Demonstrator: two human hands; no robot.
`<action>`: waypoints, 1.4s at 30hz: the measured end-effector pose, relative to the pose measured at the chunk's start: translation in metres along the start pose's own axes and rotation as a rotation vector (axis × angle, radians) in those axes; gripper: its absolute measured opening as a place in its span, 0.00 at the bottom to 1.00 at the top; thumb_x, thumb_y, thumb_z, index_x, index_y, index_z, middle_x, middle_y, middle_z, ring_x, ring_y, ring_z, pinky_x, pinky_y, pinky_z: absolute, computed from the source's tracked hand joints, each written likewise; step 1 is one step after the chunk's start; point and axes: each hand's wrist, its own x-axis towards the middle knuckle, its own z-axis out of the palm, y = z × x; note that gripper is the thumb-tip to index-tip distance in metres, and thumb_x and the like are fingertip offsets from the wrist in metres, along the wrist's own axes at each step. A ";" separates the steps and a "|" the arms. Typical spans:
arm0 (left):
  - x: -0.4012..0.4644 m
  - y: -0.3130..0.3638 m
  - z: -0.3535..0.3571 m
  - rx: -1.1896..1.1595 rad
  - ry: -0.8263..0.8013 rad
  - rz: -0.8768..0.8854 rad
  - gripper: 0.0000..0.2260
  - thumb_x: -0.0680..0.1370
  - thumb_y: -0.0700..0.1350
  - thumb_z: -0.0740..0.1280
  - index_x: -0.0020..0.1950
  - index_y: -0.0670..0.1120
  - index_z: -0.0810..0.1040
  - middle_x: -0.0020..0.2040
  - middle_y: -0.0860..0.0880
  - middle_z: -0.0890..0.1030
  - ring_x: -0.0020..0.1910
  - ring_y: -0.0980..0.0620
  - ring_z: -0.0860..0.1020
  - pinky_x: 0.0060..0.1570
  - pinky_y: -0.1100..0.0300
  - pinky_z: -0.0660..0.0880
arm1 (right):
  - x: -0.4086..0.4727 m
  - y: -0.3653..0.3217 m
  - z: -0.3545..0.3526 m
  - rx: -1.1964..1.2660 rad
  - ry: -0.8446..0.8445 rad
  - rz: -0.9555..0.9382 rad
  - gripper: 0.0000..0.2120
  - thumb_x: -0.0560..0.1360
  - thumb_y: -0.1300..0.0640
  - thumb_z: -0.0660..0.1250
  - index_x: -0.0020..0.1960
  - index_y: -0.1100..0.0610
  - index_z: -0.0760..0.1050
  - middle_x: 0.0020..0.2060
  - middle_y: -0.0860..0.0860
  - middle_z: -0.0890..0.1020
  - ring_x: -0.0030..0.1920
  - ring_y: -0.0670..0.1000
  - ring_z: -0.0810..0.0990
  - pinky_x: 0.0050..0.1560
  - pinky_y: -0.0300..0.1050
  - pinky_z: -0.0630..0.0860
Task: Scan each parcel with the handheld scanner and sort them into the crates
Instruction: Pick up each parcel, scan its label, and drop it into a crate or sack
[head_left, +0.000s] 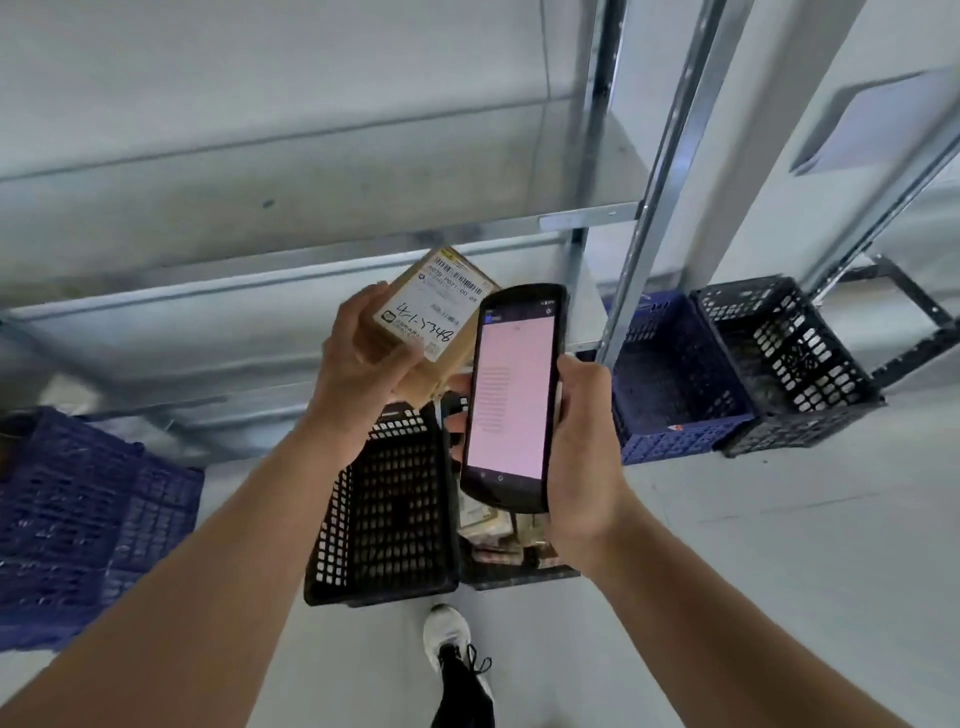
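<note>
Grey smooth floor (727, 571) w/ galvanised steel shelving rack (654, 197) behind. Left hand (363, 364) grips small brown cardboard parcel (436, 322), thumb and fingers curled round its edges; white printed label w/ barcode and handwritten digits faces up. Right hand (582, 457) is clamped round black rectangular handheld scanner (511, 395), lit pinkish screen facing camera. Parcel sits just left of scanner's top end, near touching. Below hands: black perforated plastic crate (384, 519), beside it a crate holding parcels (493, 530). Blue lattice crate (78, 519) far left; blue crate (675, 395) and black crate (789, 364) at right.
</note>
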 end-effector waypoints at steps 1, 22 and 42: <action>-0.010 0.024 0.002 0.003 0.003 0.053 0.29 0.70 0.46 0.81 0.64 0.68 0.77 0.59 0.57 0.84 0.65 0.40 0.81 0.53 0.42 0.85 | -0.015 -0.012 0.007 -0.007 -0.014 -0.012 0.29 0.85 0.44 0.46 0.60 0.59 0.81 0.50 0.62 0.86 0.50 0.60 0.83 0.51 0.54 0.78; -0.097 0.399 -0.052 0.245 0.013 0.832 0.40 0.71 0.46 0.83 0.78 0.65 0.69 0.76 0.50 0.70 0.75 0.48 0.73 0.70 0.50 0.78 | -0.222 -0.224 0.177 -0.033 -0.359 -0.372 0.30 0.84 0.39 0.48 0.70 0.55 0.80 0.63 0.65 0.84 0.52 0.63 0.84 0.57 0.61 0.82; -0.133 0.502 -0.069 0.230 -0.143 1.055 0.36 0.72 0.34 0.79 0.76 0.56 0.73 0.73 0.48 0.69 0.75 0.48 0.71 0.58 0.55 0.83 | -0.316 -0.271 0.228 0.003 -0.641 -0.320 0.31 0.81 0.41 0.55 0.72 0.61 0.79 0.61 0.66 0.83 0.47 0.63 0.84 0.49 0.57 0.83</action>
